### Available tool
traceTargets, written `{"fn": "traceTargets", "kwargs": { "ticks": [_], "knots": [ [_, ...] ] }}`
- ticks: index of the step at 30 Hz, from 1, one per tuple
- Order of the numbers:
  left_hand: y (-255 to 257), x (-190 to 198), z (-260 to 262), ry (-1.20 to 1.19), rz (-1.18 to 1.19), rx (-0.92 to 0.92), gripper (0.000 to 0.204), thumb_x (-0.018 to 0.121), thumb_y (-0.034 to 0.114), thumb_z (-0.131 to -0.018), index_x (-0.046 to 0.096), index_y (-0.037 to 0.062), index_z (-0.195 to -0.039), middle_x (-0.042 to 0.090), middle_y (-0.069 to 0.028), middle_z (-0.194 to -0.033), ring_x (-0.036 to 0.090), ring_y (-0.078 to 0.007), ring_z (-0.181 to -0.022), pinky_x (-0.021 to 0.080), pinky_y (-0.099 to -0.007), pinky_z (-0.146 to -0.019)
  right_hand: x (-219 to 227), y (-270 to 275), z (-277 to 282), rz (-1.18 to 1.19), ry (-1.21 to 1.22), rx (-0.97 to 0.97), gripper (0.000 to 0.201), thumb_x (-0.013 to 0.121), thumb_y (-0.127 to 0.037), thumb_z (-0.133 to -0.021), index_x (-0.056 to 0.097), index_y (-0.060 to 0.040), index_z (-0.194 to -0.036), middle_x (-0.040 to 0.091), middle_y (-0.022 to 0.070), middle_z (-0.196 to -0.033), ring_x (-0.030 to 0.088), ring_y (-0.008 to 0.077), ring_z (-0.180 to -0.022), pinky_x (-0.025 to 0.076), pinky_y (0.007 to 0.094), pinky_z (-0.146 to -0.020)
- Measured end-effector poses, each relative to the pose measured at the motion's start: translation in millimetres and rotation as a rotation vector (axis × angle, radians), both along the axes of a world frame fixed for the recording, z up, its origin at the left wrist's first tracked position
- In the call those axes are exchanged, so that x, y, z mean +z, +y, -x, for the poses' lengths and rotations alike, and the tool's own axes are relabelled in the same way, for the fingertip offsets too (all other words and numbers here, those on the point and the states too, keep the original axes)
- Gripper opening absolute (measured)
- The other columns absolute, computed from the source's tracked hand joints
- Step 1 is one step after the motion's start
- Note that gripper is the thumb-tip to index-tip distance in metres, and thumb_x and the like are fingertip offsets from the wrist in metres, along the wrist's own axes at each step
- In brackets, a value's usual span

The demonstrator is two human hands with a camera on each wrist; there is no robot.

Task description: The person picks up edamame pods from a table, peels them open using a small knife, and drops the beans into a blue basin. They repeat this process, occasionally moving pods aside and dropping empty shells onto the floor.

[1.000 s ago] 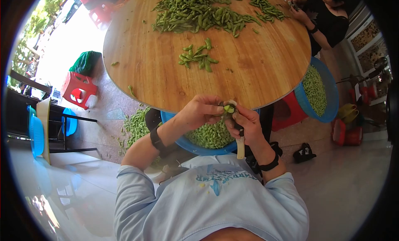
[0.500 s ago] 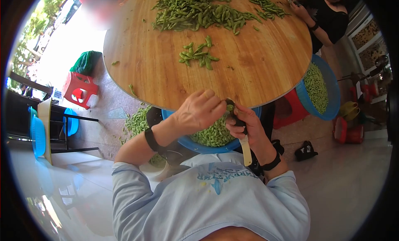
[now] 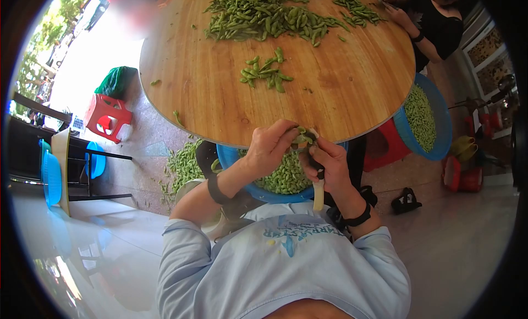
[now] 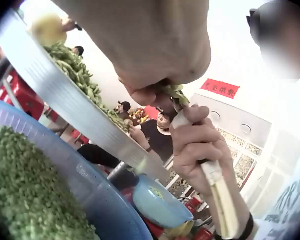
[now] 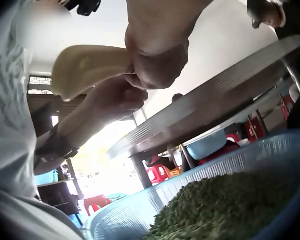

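Over the blue basket (image 3: 275, 197), my two hands meet near the table's edge. My left hand (image 3: 268, 148) pinches a green soybean pod (image 4: 179, 94) between thumb and fingertips. Curled fingers of my right hand (image 3: 333, 165) grip a tool with a flat cream handle (image 3: 318, 197), which sticks out below the fist; its working end is hidden among the fingers. Right thumb and fingertips are right at the pod. Shelled green beans (image 3: 283, 177) fill the basket below. On the table, a small cluster of pods (image 3: 267, 74) lies just beyond my hands.
A big heap of pods (image 3: 258, 19) covers the far side of the round wooden table (image 3: 192, 93). At right stands another blue basket (image 3: 443, 133) of beans, near a person (image 3: 440, 27) in black. Pods or husks (image 3: 186, 168) litter the floor at left, near a red stool (image 3: 109, 118).
My left hand first drew away to the left, knuckles up, then came back to the right hand with its fingertips on the pod. The right hand and cream-handled tool have barely moved.
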State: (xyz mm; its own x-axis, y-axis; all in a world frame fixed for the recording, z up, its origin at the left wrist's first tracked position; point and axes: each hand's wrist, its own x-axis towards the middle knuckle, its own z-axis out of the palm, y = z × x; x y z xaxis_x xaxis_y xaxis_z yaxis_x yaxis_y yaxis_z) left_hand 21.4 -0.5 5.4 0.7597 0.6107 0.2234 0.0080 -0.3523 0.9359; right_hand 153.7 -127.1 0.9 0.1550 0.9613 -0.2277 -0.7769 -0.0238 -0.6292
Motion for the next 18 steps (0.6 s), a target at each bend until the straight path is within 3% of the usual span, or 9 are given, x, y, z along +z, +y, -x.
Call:
{"fn": "traceTargets", "kwargs": {
  "ticks": [1,2,3,4,6,10,13,15,18],
  "knots": [
    [-0.3,-1.3,-0.4,-0.001,0.000,0.003,0.012,0.057,0.010,-0.091,0.058,-0.0010,-0.097,0.058,-0.0087,-0.074,0.059,-0.0177,-0.060,0.047,-0.0288,-0.052,-1.6,-0.8,-3.1,-0.025,-0.104,0.011,0.020,0.049,-0.011,-0.095,0.056,0.0006,-0.109,0.055,0.0115,-0.071,0.044,0.0093,-0.048,0.034,0.0205,-0.037],
    [-1.0,-3.2,-1.5,0.010,0.258,-0.026,0.014,0.054,0.012,-0.094,0.058,-0.0003,-0.098,0.060,-0.0045,-0.076,0.057,-0.0119,-0.058,0.045,-0.0239,-0.051,-2.5,-1.5,-5.7,-0.049,-0.208,0.023,0.020,0.048,-0.010,-0.095,0.056,0.0022,-0.109,0.054,0.0109,-0.069,0.044,0.0091,-0.047,0.035,0.0207,-0.037],
    [-1.8,-1.8,-2.3,0.021,0.516,-0.055,0.016,0.051,0.014,-0.097,0.058,0.0004,-0.099,0.061,-0.0003,-0.078,0.055,-0.0062,-0.057,0.043,-0.0191,-0.049,-1.7,-2.0,-7.5,-0.049,-0.208,0.025,0.020,0.048,-0.010,-0.095,0.056,0.0022,-0.109,0.054,0.0109,-0.069,0.044,0.0091,-0.047,0.035,0.0207,-0.037],
    [-1.7,1.3,-2.2,0.020,0.515,-0.053,0.016,0.051,0.014,-0.097,0.058,0.0004,-0.099,0.061,-0.0003,-0.078,0.055,-0.0062,-0.057,0.043,-0.0191,-0.049,-0.1,-2.2,-9.3,-0.031,-0.154,0.013,0.021,0.048,-0.009,-0.094,0.057,0.0023,-0.109,0.054,0.0099,-0.068,0.043,0.0087,-0.046,0.034,0.0205,-0.037],
    [-0.7,9.6,-2.2,0.090,0.779,0.000,0.017,0.050,0.016,-0.097,0.058,0.0013,-0.102,0.061,0.0010,-0.081,0.055,-0.0051,-0.058,0.043,-0.0171,-0.049,-0.4,-2.3,-11.5,-0.012,-0.101,0.001,0.021,0.048,-0.008,-0.094,0.057,0.0024,-0.109,0.053,0.0088,-0.067,0.043,0.0082,-0.045,0.034,0.0203,-0.037],
    [2.8,6.0,1.8,0.111,0.800,-0.090,0.015,0.053,0.014,-0.095,0.058,0.0015,-0.103,0.062,-0.0012,-0.082,0.057,-0.0063,-0.064,0.043,-0.0183,-0.049,-10.3,-1.1,-13.0,-0.044,-0.241,-0.036,0.028,0.049,-0.006,-0.093,0.054,0.0032,-0.119,0.056,0.0072,-0.070,0.043,0.0074,-0.045,0.032,0.0194,-0.038],
    [5.4,-0.7,9.5,-0.066,0.801,-0.193,0.015,0.056,0.011,-0.093,0.058,0.0004,-0.103,0.063,-0.0026,-0.085,0.059,-0.0071,-0.069,0.044,-0.0198,-0.051,-9.4,-3.1,-8.4,-0.077,-0.411,-0.054,0.032,0.050,-0.005,-0.093,0.052,0.0036,-0.124,0.057,0.0066,-0.073,0.044,0.0065,-0.046,0.032,0.0186,-0.040],
    [8.2,5.9,28.8,0.084,0.340,-0.088,0.020,0.059,0.009,-0.089,0.058,0.0015,-0.107,0.066,-0.0080,-0.084,0.061,-0.0163,-0.064,0.050,-0.0284,-0.058,-10.0,-5.6,-6.6,-0.090,-0.505,-0.043,0.033,0.050,-0.005,-0.094,0.050,0.0038,-0.125,0.058,0.0063,-0.075,0.044,0.0060,-0.046,0.033,0.0183,-0.041],
    [33.3,39.9,77.5,0.486,-0.564,0.133,0.026,0.057,0.001,-0.080,0.059,0.0014,-0.106,0.064,-0.0130,-0.093,0.061,-0.0305,-0.082,0.050,-0.0382,-0.070,-19.4,-16.6,-14.1,-0.075,-0.514,-0.057,0.034,0.049,-0.007,-0.095,0.049,0.0039,-0.127,0.057,0.0049,-0.075,0.043,0.0046,-0.048,0.033,0.0179,-0.043]
  ]
}}
